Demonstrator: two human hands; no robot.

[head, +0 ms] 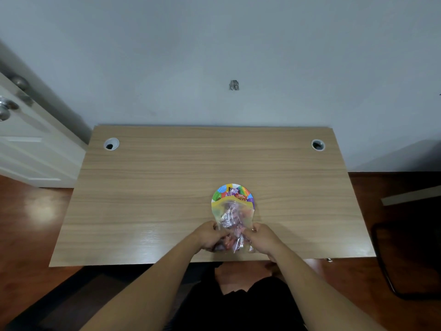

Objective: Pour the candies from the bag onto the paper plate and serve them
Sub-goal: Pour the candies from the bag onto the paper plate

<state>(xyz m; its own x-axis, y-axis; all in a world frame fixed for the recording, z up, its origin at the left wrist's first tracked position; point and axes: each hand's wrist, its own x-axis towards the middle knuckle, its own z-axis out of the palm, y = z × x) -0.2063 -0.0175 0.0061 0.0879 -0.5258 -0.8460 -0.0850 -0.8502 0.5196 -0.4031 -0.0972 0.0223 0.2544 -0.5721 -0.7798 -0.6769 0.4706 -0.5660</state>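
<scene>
Gripping the clear bag (232, 217) near its bottom, left hand (210, 236) and right hand (261, 237) tip it — candies (239, 196) lie on the paper plate (218, 195).

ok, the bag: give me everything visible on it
The bag is clear, thin-looking plastic with a yellow strip across its mouth. It lies tipped away from the person, mouth over the plate, closed end toward the table's near edge. The left hand and right hand grip that closed end from either side. Wrapped candies, mostly purple and pink, still fill it; a few already sit on the plate past the mouth.
</scene>
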